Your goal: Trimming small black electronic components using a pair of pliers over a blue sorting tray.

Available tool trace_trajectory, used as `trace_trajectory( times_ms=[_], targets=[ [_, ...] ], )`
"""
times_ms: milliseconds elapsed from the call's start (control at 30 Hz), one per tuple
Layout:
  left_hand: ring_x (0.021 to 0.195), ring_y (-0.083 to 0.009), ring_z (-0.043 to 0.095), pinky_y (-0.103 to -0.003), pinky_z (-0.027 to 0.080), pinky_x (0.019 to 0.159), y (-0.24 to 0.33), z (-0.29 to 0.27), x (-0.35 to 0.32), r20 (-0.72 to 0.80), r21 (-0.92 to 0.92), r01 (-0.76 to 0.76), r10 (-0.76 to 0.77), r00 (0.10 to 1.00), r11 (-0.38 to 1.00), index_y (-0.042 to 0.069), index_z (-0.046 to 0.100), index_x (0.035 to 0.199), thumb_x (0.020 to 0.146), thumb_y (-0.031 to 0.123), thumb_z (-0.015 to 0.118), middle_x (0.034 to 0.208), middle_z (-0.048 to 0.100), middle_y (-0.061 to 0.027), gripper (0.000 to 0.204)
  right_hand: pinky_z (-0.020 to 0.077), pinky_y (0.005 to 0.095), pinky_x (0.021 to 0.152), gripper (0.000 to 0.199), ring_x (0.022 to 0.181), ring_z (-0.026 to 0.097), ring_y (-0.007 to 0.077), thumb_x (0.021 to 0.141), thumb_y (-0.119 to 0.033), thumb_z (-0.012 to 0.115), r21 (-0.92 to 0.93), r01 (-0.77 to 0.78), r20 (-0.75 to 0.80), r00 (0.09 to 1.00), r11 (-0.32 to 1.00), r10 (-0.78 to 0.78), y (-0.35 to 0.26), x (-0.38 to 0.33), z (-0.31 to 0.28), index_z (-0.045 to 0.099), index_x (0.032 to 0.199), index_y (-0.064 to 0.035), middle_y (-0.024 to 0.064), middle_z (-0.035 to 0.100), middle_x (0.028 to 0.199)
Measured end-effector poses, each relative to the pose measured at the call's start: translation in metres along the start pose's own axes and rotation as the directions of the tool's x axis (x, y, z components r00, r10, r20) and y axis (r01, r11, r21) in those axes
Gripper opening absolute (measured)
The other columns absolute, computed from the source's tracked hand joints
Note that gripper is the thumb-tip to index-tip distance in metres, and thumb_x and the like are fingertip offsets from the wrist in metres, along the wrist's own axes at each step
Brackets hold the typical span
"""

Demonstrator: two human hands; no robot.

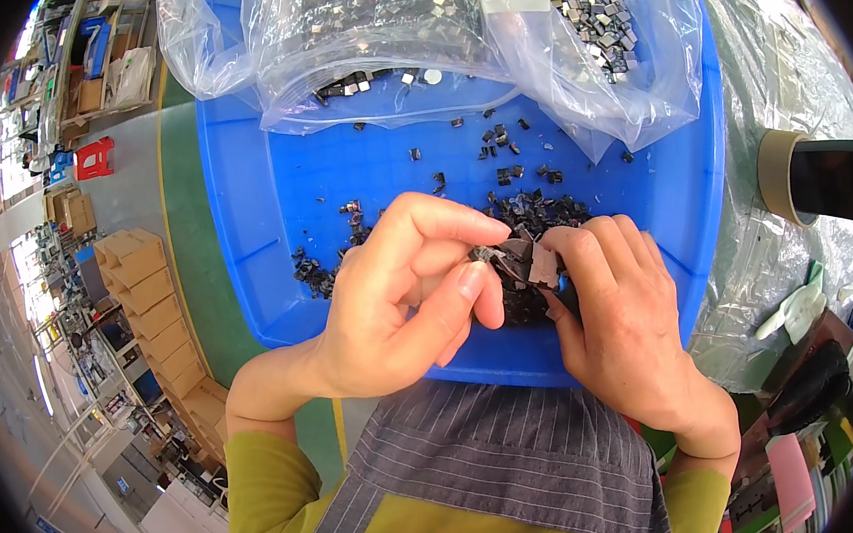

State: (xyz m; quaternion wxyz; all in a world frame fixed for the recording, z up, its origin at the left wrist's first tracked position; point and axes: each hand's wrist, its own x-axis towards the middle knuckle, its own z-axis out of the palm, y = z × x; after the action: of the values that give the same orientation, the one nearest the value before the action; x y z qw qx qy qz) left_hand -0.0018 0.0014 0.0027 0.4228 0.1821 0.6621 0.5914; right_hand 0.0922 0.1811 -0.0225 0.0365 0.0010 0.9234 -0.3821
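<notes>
Left hand [409, 295] and right hand [613, 311] both pinch a small dark flat part [525, 262] over the blue tray [251, 203]. Part looks light, stiff, probably slippery; best gripped by its edges with fingertips.

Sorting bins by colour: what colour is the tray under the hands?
Bright blue plastic tray, seen in the head view.

tray [254, 163]: glossy blue plastic | bag [295, 26]: clear crinkled film | parts [522, 259]: dark, shiny
</notes>
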Motion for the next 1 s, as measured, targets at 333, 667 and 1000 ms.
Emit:
trace_trajectory(
  times_ms=[333, 667, 1000],
  targets=[
    [0.048, -0.0072, 0.050, -0.018, 0.040, 0.045, -0.006, 0.001, 0.002, 0.024, 0.052, -0.051, 0.049, 0.998, 0.997, -0.004, 0.038, 0.120, 0.095, -0.001, 0.041, 0.076, 0.061, -0.0162, 0.025, 0.0372, 0.0381, 0.067, 0.035, 0.078, 0.048, 0.0266, 0.066, 0.000, 0.062, -0.126, 0.041, -0.086, 0.995, 0.991, -0.052, 0.005, -0.001, 0.010, 0.053, 0.099, -0.0053, 0.0082, 0.045, 0.083],
    [0.053, -0.0087, 0.053, -0.018, 0.041, 0.046, -0.007, 0.001, 0.003, 0.041, 0.097, -0.087, 0.083, 0.996, 0.992, -0.005, 0.036, 0.121, 0.095, -0.003, 0.040, 0.073, 0.059, -0.0151, 0.026, 0.0386, 0.0391, 0.072, 0.052, 0.083, 0.050, 0.0297, 0.058, 0.004, 0.070, -0.127, 0.033, -0.083, 0.996, 0.991, -0.044, 0.004, -0.002, 0.007, 0.053, 0.106, -0.0047, 0.0100, 0.052, 0.090],
    [0.050, -0.0070, 0.050, -0.018, 0.040, 0.046, -0.008, 0.002, 0.002, 0.063, 0.149, -0.115, 0.107, 0.992, 0.982, -0.004, 0.036, 0.122, 0.094, -0.003, 0.041, 0.075, 0.061, -0.0162, 0.028, 0.0429, 0.0393, 0.067, 0.042, 0.078, 0.053, 0.0306, 0.063, 0.004, 0.069, -0.031, 0.004, -0.031, 0.999, 1.000, -0.005, 0.002, -0.004, 0.005, 0.055, 0.102, -0.0042, 0.0106, 0.053, 0.085]
  ],
)
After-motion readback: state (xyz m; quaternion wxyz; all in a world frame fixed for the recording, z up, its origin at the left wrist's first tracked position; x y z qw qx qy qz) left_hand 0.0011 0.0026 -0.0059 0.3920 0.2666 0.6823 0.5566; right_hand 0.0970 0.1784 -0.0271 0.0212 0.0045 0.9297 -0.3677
